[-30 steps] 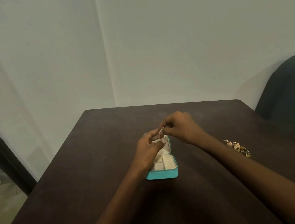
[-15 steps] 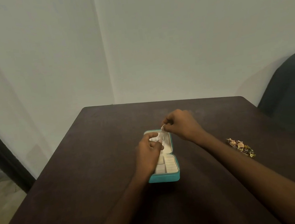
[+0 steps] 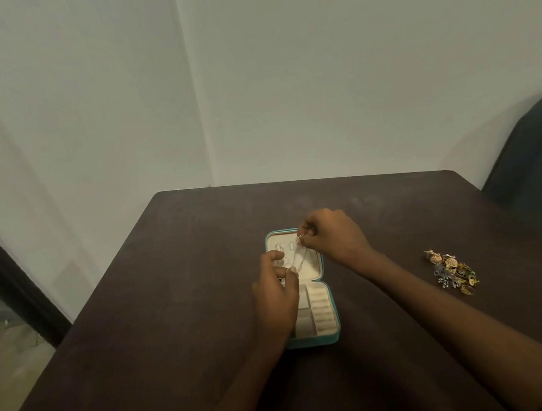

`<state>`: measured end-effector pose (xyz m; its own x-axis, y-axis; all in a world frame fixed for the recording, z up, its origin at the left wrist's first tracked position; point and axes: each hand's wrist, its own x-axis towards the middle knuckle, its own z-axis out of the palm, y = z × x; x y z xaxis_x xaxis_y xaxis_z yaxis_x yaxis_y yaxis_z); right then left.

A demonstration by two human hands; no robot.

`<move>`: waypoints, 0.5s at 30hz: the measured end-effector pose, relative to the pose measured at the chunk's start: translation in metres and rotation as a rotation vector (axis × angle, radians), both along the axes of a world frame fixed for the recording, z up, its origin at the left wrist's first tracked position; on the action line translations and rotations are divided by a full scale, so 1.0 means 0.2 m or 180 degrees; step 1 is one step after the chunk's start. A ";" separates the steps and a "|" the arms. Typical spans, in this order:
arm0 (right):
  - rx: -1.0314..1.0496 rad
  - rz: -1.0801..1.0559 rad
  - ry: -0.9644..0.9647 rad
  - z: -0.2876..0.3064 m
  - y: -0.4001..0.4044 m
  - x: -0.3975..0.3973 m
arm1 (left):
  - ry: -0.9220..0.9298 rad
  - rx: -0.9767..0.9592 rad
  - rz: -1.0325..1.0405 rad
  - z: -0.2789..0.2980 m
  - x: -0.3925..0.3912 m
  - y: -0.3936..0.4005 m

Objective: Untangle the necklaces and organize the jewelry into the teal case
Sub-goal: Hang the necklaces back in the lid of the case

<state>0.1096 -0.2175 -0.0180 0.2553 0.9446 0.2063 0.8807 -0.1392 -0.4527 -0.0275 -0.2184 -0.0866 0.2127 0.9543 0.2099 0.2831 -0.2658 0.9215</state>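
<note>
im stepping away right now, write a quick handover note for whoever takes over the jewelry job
Left hand: pinches the lower end of a thin necklace chain.
Right hand: pinches the chain's upper end; the chain runs between the hands over the open lid half.
Teal case: open flat mid-table, lid half away from you; the visible compartments of the near half look empty.
Jewelry pile: loose on the table at right, apart from the case.
Done: case opened, one chain in hand.
Left: place this chain, then sort the pile into the case.

Plain room: dark table [image 3: 174,317], bare wall [image 3: 314,65]
</note>
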 end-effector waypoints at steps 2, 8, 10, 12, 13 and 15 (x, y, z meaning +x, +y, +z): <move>0.0033 -0.0039 -0.0073 -0.01 0.01 0.00 | 0.0043 0.0112 0.0021 0.00 0.00 -0.01; 0.0312 -0.0107 -0.0492 -0.06 0.04 -0.01 | 0.0314 0.0366 -0.0083 -0.01 0.01 0.00; 0.0441 -0.0086 -0.0632 -0.07 0.04 -0.01 | 0.0455 0.0407 -0.0083 -0.01 0.01 0.00; 0.0539 -0.0050 -0.0792 -0.08 0.05 -0.01 | 0.0560 0.0389 -0.0108 -0.01 0.01 0.01; 0.0579 -0.0032 -0.0849 -0.09 0.05 -0.01 | 0.0594 0.0367 -0.0133 -0.01 0.01 0.01; 0.0669 -0.0014 -0.0922 -0.09 0.05 -0.01 | 0.0635 0.0313 -0.0185 -0.01 0.02 0.01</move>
